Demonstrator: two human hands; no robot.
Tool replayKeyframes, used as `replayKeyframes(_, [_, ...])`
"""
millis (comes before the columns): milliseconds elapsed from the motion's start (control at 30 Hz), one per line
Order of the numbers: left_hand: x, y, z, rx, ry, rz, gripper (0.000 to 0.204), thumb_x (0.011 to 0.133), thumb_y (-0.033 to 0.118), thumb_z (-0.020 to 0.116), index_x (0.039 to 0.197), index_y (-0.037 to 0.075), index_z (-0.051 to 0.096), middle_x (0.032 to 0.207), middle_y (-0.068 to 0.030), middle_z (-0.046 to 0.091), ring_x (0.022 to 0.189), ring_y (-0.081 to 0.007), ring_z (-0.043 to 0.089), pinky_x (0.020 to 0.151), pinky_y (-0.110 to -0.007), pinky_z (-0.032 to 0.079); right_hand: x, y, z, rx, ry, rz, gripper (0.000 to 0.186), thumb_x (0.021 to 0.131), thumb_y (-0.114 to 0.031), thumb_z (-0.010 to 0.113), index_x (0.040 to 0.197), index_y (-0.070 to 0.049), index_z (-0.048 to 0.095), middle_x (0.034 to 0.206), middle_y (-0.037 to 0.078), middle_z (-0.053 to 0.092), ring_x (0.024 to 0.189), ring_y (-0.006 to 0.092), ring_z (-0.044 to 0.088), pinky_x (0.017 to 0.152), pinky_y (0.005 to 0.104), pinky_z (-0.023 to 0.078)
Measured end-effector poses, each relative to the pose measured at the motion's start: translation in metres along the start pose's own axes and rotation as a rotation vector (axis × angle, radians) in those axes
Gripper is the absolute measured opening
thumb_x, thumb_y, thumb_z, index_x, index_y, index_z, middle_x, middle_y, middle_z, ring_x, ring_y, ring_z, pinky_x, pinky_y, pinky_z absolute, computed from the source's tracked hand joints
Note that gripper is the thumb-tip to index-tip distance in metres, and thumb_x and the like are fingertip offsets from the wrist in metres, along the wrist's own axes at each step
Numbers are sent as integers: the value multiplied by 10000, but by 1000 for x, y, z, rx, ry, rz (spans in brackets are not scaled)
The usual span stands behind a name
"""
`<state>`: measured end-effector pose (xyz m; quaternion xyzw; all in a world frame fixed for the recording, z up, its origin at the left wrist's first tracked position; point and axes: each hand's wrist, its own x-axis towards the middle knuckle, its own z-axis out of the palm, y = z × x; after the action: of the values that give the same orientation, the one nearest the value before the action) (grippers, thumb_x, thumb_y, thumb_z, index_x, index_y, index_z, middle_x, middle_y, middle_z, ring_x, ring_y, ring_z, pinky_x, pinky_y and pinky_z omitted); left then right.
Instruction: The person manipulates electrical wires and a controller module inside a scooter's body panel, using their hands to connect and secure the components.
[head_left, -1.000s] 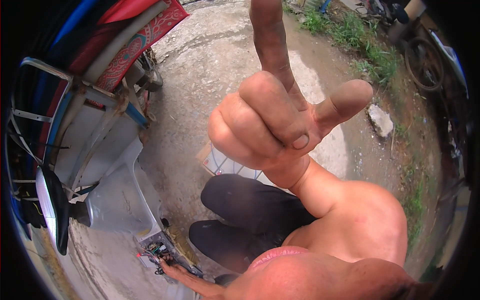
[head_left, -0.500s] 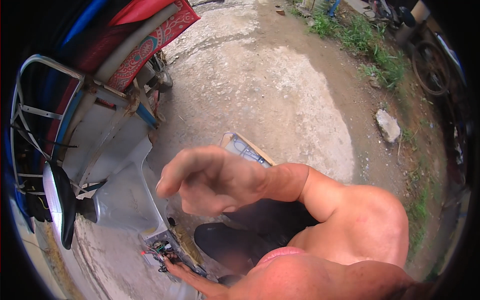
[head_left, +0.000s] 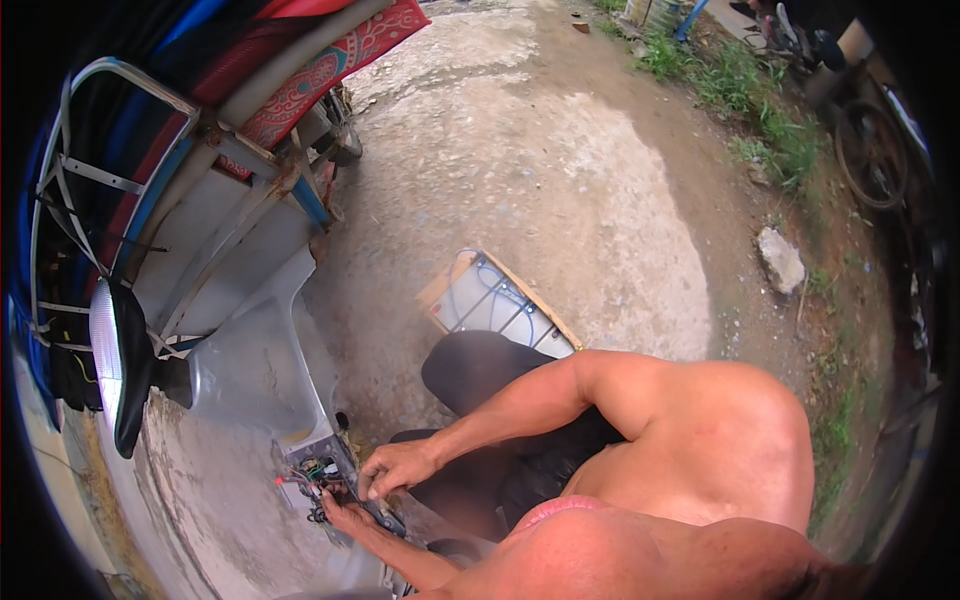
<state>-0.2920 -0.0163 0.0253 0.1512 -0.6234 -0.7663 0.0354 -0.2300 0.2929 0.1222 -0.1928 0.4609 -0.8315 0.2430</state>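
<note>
Grip of left hand (head_left: 347, 514) placed at wiring bundle (head_left: 318, 468); right hand (head_left: 398, 468) beside it

The fingertips of the left hand are set against the near edge of the wiring bundle; whether a wire is pinched cannot be told. The fingers of the right hand are loosely curled downward; no held item can be made out, and contact with the grey housing (head_left: 344, 461) cannot be confirmed.

The wiring bundle, taken as landmark, is seated at the far end of the housing. From the left hand it is placed forward and slightly left; from the right hand, directly left. The left hand is accordingly judged the nearer. The housing's long axis is aligned from the bundle back and rightward, toward the person's body. No single axis can be assigned to the tangled wires.

Ahead of the bundle, slightly left, the grey leg shield (head_left: 250, 375) is noted; just left of it, a red-tipped part (head_left: 279, 481); well apart, ahead and right, a wood-framed white case (head_left: 478, 300).
</note>
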Motion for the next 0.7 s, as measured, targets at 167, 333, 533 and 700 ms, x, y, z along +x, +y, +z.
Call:
replayKeyframes(167, [7, -9, -15, -42, -15, -53, 199, 1000, 208, 605, 1008, 11, 623, 905, -40, 607, 817, -158, 556, 744, -302, 459, 13, 7, -13, 96, 111, 71, 308, 952, -240, 658, 1133, 7, 686, 721, 2, 559, 600, 79, 495, 505, 251, 373])
replayKeyframes(333, [-8, 2, 11, 1, -6, -1, 212, 1002, 226, 605, 1001, 15, 624, 898, -41, 604, 814, -159, 553, 747, -304, 457, 13, 13, -16, 19, 122, 73, 310, 947, -236, 662, 1133, 10, 682, 724, 7, 570, 603, 85, 508, 519, 263, 393])
replayKeyframes(533, [-7, 3, 11, 56, -26, 33, 229, 997, 245, 614, 977, 17, 616, 885, -42, 596, 802, -159, 546, 737, -303, 453, 17, 24, -14, -93, 73, -50, 305, 915, -269, 672, 1043, 5, 714, 722, 23, 612, 626, 117, 562, 569, 307, 444])
replayKeyframes(700, [-4, 1, 4, 69, -30, 42, 226, 1001, 235, 602, 997, 9, 616, 885, -38, 590, 796, -156, 538, 731, -301, 448, 19, 27, -14, -135, 39, -46, 290, 920, -233, 676, 1069, 16, 695, 745, 30, 616, 637, 115, 567, 583, 304, 454])
